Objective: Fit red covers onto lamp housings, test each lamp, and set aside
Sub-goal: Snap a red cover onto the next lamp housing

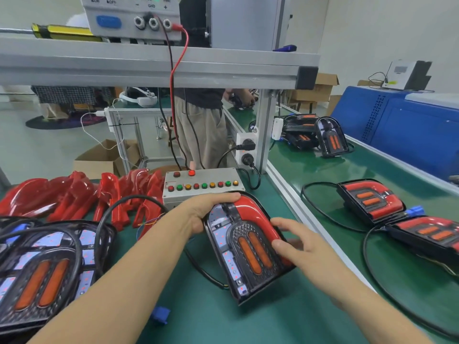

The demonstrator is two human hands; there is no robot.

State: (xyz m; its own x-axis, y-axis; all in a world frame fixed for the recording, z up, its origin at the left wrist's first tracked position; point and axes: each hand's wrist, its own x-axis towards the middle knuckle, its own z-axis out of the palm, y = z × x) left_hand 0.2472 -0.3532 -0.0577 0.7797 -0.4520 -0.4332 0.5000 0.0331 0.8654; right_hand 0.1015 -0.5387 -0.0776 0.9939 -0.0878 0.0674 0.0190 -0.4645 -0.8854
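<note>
1. The lamp housing [244,254] lies flat on the green counter [285,316], just in front of the test box [202,186], with the red cover [255,217] laid over its top and right side only; the left strip of white boards is bare. The likeliest fault is a half-seated cover: press one side harder and it may sit crooked or spring off.
2. The left hand [206,212] grips the housing's top left corner, fingers curled over the upper edge onto the cover. If that hold eases, the housing may slide under the pressing.
3. The right hand [295,244] rests on the cover's right leg, fingers straight and slightly spread, pressing down. A fingertip could get nipped at the rim.
4. The housing's black cable [203,271] trails out from under its left side; caught beneath, it would tilt the unit.
5. Around: a heap of uncovered housings [42,266] near left, touching a row of spare red covers [74,197] behind; finished lamps [397,214] well apart on the right belt, across a metal rail [300,217] that any set-aside move must clear.
6. A loose blue connector [160,315] lies near the left forearm.
</note>
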